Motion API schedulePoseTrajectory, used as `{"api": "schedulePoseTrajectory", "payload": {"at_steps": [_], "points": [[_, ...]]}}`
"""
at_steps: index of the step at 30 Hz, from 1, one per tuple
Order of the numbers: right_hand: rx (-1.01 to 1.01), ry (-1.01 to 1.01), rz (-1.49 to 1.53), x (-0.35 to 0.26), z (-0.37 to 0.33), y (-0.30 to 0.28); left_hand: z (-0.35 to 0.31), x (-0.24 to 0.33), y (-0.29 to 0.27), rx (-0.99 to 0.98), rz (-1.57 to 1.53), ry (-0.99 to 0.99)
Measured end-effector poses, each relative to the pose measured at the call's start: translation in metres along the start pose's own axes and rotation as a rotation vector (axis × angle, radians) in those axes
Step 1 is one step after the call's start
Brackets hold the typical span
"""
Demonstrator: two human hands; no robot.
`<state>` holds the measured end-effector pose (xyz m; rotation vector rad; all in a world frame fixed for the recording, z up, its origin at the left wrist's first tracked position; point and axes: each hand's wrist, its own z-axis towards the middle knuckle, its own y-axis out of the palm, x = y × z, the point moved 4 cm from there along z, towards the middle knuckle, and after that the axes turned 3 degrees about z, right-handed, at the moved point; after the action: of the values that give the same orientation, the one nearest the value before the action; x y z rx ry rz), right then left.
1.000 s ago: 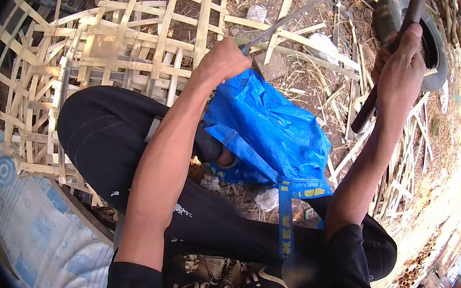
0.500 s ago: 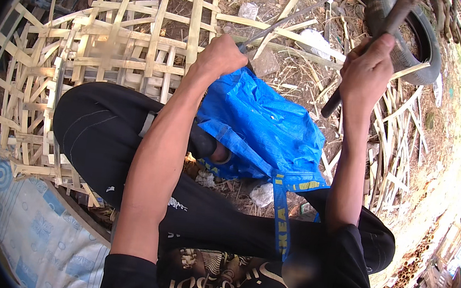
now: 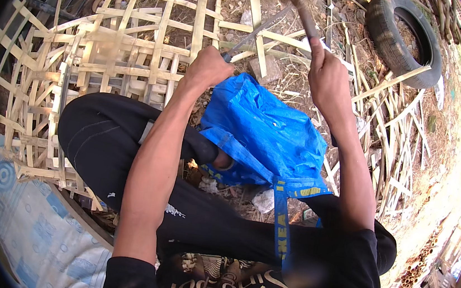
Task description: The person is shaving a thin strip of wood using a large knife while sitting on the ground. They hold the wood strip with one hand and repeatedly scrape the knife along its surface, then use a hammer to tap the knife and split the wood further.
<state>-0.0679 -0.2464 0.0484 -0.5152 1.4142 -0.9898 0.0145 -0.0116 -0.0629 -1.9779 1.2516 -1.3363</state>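
Observation:
My left hand [image 3: 210, 67] is closed around the dark handle of a long knife [image 3: 260, 30], whose thin metal blade slants up to the right. In my right hand [image 3: 330, 78] is a hammer [image 3: 306, 20], gripped by its dark handle. The hammer's head is up by the far end of the blade; whether the two touch I cannot tell. Below the blade, pale split-bamboo strips [image 3: 259, 54] lie on the ground beside a stone block [image 3: 271, 69]. A crumpled blue bag [image 3: 268, 131] is spread between my arms, over my lower legs.
A woven bamboo lattice [image 3: 139, 50] covers the ground at the left. An old tyre [image 3: 380, 30] lies at the far right, with loose bamboo slats [image 3: 395, 127] heaped below it. Near my left side is a pale blue patterned mat [image 3: 36, 225].
My right hand has moved left, and the hammer has swung over from the tyre to the blade's far end. My left hand, with the knife, has shifted slightly left and nearer.

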Motion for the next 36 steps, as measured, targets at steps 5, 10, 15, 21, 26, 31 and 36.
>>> {"api": "schedulePoseTrajectory", "payload": {"at_steps": [5,10,15,21,26,31,36], "points": [[-0.099,0.132,-0.006,0.008,-0.001,-0.028,-0.004,-0.014,0.028,0.002,0.217,0.009],[0.091,0.137,0.141,-0.004,0.001,-0.065,-0.004,-0.005,0.030,-0.045,0.151,-0.051],[0.015,0.254,0.193,0.026,0.001,-0.061,-0.003,-0.006,0.035,-0.172,0.035,-0.098],[-0.106,0.154,0.125,0.035,-0.017,-0.019,-0.007,-0.013,0.037,-0.154,0.068,-0.069],[-0.013,0.233,0.288,0.008,-0.020,-0.034,-0.016,-0.030,0.030,-0.174,0.081,-0.129],[-0.186,-0.060,-0.085,0.083,-0.022,0.040,-0.028,-0.006,0.041,-0.259,0.077,-0.093],[-0.179,0.154,-0.004,0.041,-0.025,-0.004,-0.030,-0.022,0.044,-0.132,0.136,-0.039]]}}
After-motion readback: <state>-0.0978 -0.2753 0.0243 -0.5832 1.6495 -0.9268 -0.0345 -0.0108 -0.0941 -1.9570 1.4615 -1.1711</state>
